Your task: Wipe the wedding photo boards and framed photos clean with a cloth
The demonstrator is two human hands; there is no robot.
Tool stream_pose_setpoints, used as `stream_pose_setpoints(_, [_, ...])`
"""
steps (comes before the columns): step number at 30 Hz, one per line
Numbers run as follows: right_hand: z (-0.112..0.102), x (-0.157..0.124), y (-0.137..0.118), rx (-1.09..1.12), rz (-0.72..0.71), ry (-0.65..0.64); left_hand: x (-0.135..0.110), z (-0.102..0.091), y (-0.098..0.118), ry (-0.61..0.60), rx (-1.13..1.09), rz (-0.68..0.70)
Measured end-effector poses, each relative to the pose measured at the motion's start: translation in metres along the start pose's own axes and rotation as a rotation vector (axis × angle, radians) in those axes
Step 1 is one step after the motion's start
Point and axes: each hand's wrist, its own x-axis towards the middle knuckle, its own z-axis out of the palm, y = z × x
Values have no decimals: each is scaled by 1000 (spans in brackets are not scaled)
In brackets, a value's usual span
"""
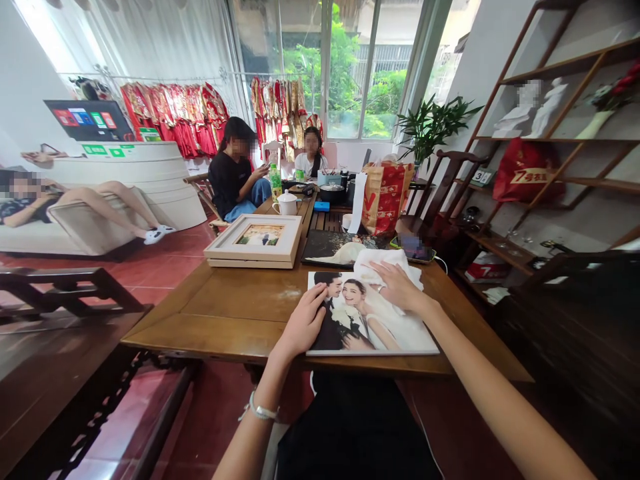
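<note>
A wedding photo album (350, 320), its cover showing a couple, lies flat at the table's near edge in front of me. My left hand (304, 321) rests on its left side, fingers stretched out over the cover and holding nothing. At the upper right of the album, my right hand (397, 287) has a crumpled white cloth (407, 265) under its fingers and presses it down. The cloth covers that corner. Just beyond lies a dark, flat panel (320, 242) with a pale curved shape on it.
Light picture frames (253, 243) are stacked on the wooden table (200, 313) at left. Behind stand a white lidded cup (287, 203), a green bottle (275, 180) and a red paper bag (387, 200). A phone (415, 249) lies at right. Two people sit beyond; another reclines on the sofa (95, 223).
</note>
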Motion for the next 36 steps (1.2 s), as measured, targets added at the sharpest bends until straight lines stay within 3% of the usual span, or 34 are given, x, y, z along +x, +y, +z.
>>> stream_pose_setpoints(3, [2,-27,-12,-7,-56,25,0,0,0,-8,7,-3])
stream_pose_setpoints(10, [-4,-126,-58,22,-203,22,0,0,1,-14,23,-14])
stream_pose_setpoints(14, [-10,-153,-69,52,-263,-37,0,1,0,0,23,8])
stream_pose_setpoints(18, [-12,-137,-61,116,-259,-56,0,1,0,-2,21,15])
stream_pose_setpoints(26, [-8,-32,-36,109,-92,-53,0,-2,3,-19,10,-13])
stream_pose_setpoints(29, [-7,-8,-33,96,-53,-63,0,-1,3,-19,12,-8])
stream_pose_setpoints(32, [-7,-13,-40,69,-67,-61,0,-1,2,-8,9,1])
stream_pose_setpoints(36, [-8,-60,-63,7,-141,-46,-1,0,1,-7,20,5])
